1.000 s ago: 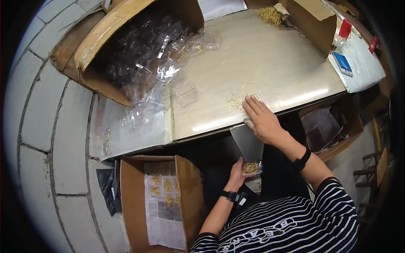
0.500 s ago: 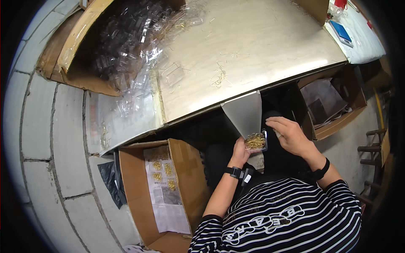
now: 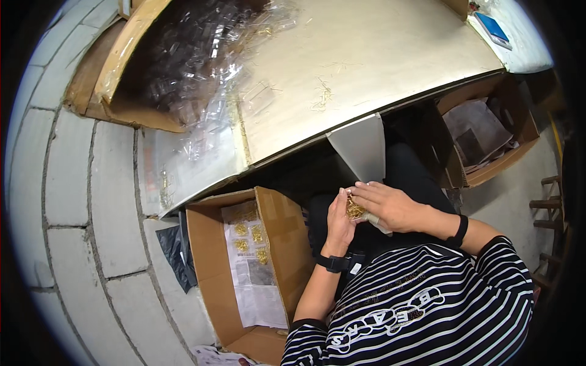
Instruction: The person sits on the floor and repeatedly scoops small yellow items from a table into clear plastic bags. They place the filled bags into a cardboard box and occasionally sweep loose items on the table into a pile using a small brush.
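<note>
Between my hands, over my lap, is a small clear plastic box [image 3: 354, 210] filled with gold-coloured bent-wire pieces that look like paper clips. My left hand [image 3: 339, 224] is closed around the box's left side, its fingers pointing up. From the right, my right hand [image 3: 390, 207] lies across the top and right side of the box, fingers together and pressed to it. Its thumb is mostly hidden. A pale flat piece [image 3: 377, 223] shows just under the right hand; I cannot make out what it is.
Clear plastic boxes [image 3: 207, 79] lie heaped at the table's far left, with loose gold wire pieces [image 3: 323, 94] on the tabletop [image 3: 390, 55]. An open carton [image 3: 293, 244] at left holds several filled boxes [image 3: 256, 235]. Another carton [image 3: 500, 168] and a blue-topped device [image 3: 493, 29] are at right.
My right hand has come in from the right and now covers part of the filled box. The box has shifted slightly left, and the view has tilted a little.
</note>
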Tool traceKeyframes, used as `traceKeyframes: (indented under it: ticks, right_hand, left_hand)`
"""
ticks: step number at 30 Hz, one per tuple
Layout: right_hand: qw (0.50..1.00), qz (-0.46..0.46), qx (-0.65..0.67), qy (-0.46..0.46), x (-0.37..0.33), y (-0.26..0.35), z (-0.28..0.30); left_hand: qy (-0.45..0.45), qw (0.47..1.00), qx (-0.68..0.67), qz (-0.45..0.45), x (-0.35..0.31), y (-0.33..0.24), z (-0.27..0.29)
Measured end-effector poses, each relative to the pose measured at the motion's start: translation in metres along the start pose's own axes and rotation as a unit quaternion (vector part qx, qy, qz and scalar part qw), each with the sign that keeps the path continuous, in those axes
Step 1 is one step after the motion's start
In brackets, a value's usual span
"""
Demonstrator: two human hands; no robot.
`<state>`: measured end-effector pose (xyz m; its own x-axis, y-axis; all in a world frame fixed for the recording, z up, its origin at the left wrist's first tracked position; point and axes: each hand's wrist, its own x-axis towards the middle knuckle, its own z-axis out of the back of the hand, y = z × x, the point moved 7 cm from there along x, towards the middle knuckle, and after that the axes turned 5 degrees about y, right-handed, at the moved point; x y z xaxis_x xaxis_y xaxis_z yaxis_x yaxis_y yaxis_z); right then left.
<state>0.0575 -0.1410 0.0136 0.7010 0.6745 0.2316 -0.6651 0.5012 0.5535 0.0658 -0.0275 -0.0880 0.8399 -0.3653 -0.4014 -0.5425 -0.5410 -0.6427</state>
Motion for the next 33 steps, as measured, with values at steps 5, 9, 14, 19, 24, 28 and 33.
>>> traceKeyframes:
  ticks: [5,9,14,19,24,28,33]
  right_hand:
    - [0.996,-0.044,-0.072,0.005,0.005,0.006,0.002]
    - [0.997,-0.045,-0.060,0.003,0.007,0.011,0.001]
    - [0.997,-0.052,-0.059,0.015,0.011,0.007,0.011]
    - [0.995,-0.044,-0.080,0.044,0.012,0.010,0.009]
    - [0.997,-0.051,0.045,-0.045,0.009,-0.003,0.018]
    - [1.000,0.002,-0.016,0.005,0.011,0.017,0.018]
    - [0.995,-0.069,-0.076,-0.002,0.021,0.006,0.008]
  left_hand:
    - [-0.006,0.995,-0.066,-0.067,-0.010,-0.025,-0.020]
    - [-0.014,0.994,-0.012,-0.109,-0.007,-0.018,-0.008]
    - [-0.008,0.993,-0.046,-0.113,-0.010,-0.023,-0.013]
    - [0.020,0.991,-0.067,-0.113,-0.013,-0.027,-0.006]
    - [-0.017,0.994,-0.029,-0.105,-0.017,-0.035,-0.009]
    - [-0.033,0.991,-0.046,-0.120,-0.019,-0.037,-0.012]
    - [-0.030,0.991,-0.009,-0.128,-0.018,-0.031,-0.023]
